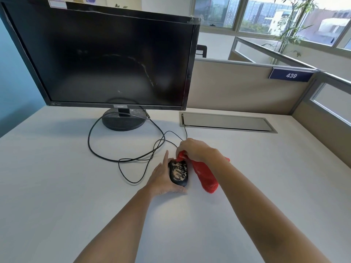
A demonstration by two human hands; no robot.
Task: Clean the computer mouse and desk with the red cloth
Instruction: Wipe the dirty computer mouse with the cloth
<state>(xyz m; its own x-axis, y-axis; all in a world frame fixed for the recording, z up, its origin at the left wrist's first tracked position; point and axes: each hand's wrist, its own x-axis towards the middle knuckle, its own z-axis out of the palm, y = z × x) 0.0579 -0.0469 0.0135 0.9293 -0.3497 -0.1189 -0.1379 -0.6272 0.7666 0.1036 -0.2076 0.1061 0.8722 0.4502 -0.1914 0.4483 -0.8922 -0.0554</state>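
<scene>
A black computer mouse [178,173] with pale dusty blotches on its top lies on the white desk [266,177]. My left hand [162,178] cups the mouse from its left side and near end, holding it in place. My right hand [193,149] is closed on a bunched end of the red cloth [206,176], pressing that end against the far tip of the mouse. The rest of the cloth trails toward me on the desk, just right of the mouse.
A black monitor [106,59] on a round stand [123,121] sits at the back left. The mouse cable [121,160] loops over the desk between stand and mouse. A metal cable hatch [226,122] lies at the back right, below a beige partition [237,88].
</scene>
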